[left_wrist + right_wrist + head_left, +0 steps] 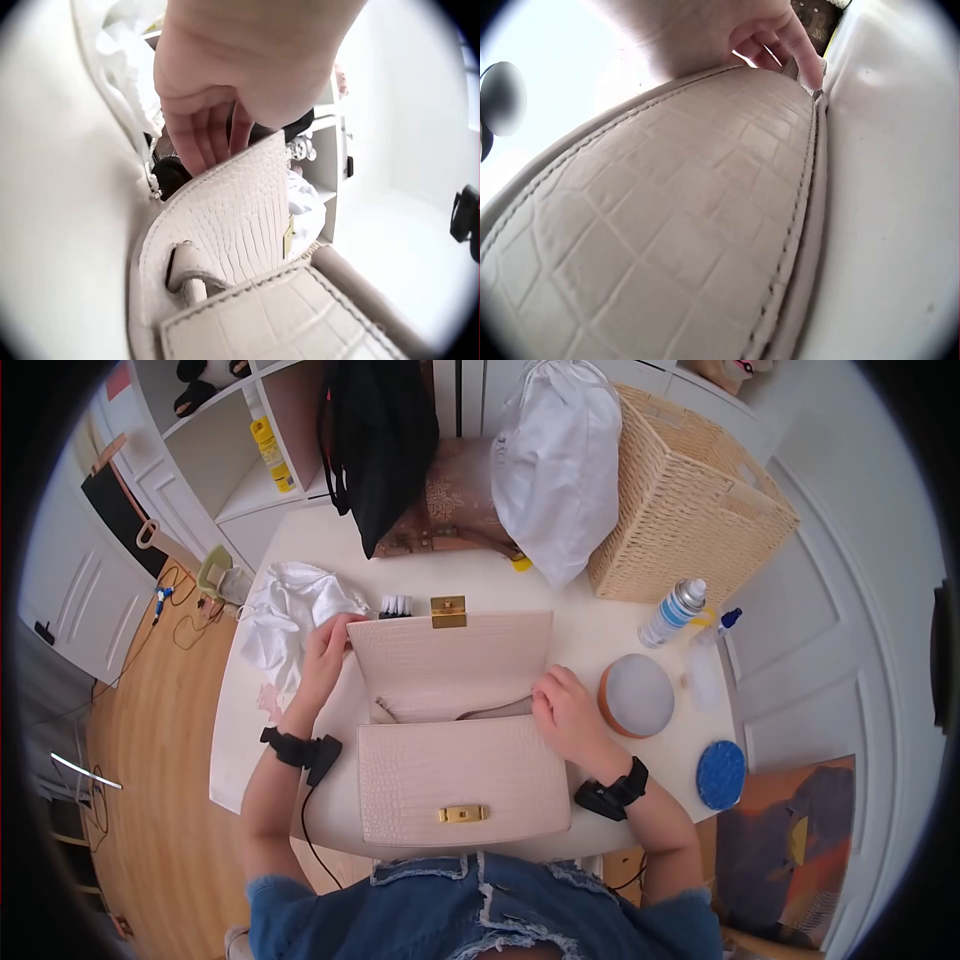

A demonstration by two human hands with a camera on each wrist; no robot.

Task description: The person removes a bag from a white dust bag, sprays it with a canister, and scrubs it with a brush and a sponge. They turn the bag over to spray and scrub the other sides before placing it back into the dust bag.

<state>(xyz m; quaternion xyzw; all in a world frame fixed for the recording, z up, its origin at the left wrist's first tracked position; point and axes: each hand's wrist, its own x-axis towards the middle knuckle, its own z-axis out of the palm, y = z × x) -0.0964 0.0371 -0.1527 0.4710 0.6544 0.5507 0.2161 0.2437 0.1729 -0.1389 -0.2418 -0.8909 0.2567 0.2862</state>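
A pale pink crocodile-pattern handbag (465,780) lies on the white table in front of me, its flap (450,660) raised and laid back. A gold clasp plate (449,611) sits at the flap's far edge, and a gold turn-lock (463,814) is on the bag's front. With its fingers behind the leather, my left hand (322,660) holds the flap at its left edge. My right hand (568,710) pinches the bag's right end, where the flap meets the body; the fingertips show at that corner in the right wrist view.
Behind the flap is a white-bristled brush (396,606), with a white satin cloth (290,615) to its left. At right stand a round grey-topped pad (640,697), a spray can (672,614) and a blue disc (721,775). A wicker basket (680,500) and a brown bag (460,495) stand at the back.
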